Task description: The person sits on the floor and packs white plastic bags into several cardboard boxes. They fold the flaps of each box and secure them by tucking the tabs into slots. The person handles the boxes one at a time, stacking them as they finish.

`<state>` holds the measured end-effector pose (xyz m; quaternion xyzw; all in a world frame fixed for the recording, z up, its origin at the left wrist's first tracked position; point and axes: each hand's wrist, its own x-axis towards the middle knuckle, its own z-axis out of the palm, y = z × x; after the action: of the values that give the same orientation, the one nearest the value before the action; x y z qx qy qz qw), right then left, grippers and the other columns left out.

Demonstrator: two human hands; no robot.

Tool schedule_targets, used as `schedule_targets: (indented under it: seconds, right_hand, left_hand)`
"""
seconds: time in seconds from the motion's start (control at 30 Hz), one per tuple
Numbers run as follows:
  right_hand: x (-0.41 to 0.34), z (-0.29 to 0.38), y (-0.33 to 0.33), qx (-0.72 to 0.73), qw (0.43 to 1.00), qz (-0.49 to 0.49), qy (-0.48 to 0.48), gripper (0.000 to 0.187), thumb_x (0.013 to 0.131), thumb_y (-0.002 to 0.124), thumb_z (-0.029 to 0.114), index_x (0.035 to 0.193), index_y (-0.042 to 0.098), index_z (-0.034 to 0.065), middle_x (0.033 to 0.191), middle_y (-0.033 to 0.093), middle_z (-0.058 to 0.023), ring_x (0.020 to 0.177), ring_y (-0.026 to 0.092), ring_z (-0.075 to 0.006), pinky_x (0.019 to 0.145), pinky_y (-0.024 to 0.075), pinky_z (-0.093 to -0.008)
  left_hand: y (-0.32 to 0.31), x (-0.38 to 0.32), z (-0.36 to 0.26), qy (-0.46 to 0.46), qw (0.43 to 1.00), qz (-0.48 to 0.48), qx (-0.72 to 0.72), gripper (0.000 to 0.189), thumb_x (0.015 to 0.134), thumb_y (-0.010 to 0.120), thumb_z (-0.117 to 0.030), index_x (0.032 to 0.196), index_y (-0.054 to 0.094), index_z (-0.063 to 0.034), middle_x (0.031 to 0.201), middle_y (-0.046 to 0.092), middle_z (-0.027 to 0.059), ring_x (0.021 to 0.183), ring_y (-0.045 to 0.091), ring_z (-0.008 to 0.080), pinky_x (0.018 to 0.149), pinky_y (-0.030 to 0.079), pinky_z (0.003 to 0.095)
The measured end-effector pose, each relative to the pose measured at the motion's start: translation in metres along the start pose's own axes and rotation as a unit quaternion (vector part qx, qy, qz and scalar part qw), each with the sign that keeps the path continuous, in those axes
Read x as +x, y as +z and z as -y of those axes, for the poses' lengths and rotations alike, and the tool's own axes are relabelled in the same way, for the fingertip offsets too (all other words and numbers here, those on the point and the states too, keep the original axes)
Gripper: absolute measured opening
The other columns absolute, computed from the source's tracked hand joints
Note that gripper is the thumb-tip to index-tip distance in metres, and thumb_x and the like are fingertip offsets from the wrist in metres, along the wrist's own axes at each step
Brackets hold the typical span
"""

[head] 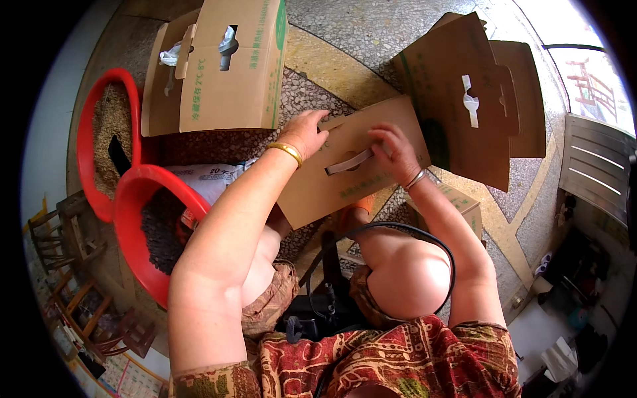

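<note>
A cardboard carton (308, 194) with green print lies tilted in front of my knees. A pale strap handle (348, 163) crosses its upper face, one end entering a slot. My left hand (304, 132), with a gold-coloured bangle (287, 150) at the wrist, is at the carton's far left edge, thumb and fingers apart. At the strap's right end is my right hand (395, 153), wearing a silver-coloured bangle (416, 179). Its fingers are curled, and whether they pinch the strap or only touch it is unclear.
Large cartons stand upper left (234, 94) and right (458, 94); a smaller carton (465, 204) sits beside my right forearm. Left are red tubs, one with pale grain-like material (112, 134), another with dark pellets (159, 234). A white sack (211, 176) lies nearby. A black cable (450, 258) loops over my right knee.
</note>
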<state>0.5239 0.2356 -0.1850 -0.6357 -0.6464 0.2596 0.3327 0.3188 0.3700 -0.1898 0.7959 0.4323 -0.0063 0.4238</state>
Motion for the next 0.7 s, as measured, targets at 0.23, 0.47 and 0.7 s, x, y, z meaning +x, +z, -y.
schedule_targets:
  seconds: [0.23,0.47,0.7]
  right_hand:
    - [-0.010,0.027,0.017,-0.148,0.975,0.151,-0.069,0.038,0.070,0.065,0.017,0.106,0.058,0.0122,0.112,0.054,-0.0053,0.109,0.047,-0.0259,0.092,0.0361,-0.0395]
    - [0.001,0.025,0.020,-0.271,0.935,0.222,-0.056,0.015,0.072,0.059,0.021,0.084,0.065,0.0140,0.094,0.059,-0.0027,0.093,0.052,-0.0229,0.079,0.0395,-0.0380]
    - [0.016,0.021,0.018,-0.230,0.932,0.277,0.030,0.017,0.069,0.060,0.030,0.073,0.064,0.0140,0.084,0.064,-0.0041,0.093,0.054,-0.0253,0.076,0.0445,-0.0395]
  left_hand:
    - [-0.046,-0.020,-0.045,0.011,0.989,-0.024,-0.148,0.039,0.080,0.062,-0.021,0.115,0.056,-0.0059,0.109,0.058,0.0163,0.101,0.056,0.0283,0.089,0.044,0.0350]
    - [-0.104,-0.134,-0.114,0.041,0.901,0.009,-0.433,0.029,0.090,0.052,-0.016,0.116,0.053,-0.0015,0.108,0.059,0.0054,0.098,0.054,0.0097,0.084,0.044,0.0244]
    - [-0.074,-0.173,-0.077,-0.059,0.850,-0.022,-0.523,0.025,0.091,0.052,-0.019,0.112,0.053,-0.0044,0.108,0.059,0.0052,0.095,0.055,0.0104,0.081,0.046,0.0246]
